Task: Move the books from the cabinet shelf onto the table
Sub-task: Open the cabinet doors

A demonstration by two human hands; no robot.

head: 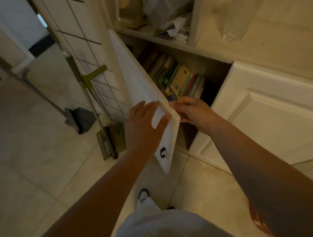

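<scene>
Plainly, the white cabinet (pixel 265 107) fills the right of the view, its left-hand door (pixel 141 93) swung out toward the person. Behind that door, on the lower shelf, the books (pixel 174 76) stand in a tight leaning row, spines and top edges showing; none has come out, and no table is in sight. The shelf above holds a heap of bags and papers (pixel 162 9). A mop and dustpan (pixel 92 97) lean on the tiled wall to the left.

The left hand (pixel 143 127) lies on the door's outer face with fingers nearly straight, thumb hooked at its edge, pressing rather than clasping. The right hand (pixel 191 111) has its fingers curled to the door's free edge, pinching it from the inner side.

I judge the books stiff and fairly heavy as a batch (thin ones at the right end may slip or fan apart). Best taken a few at a time, squeezed across the covers near the spines, a hand beneath.
</scene>
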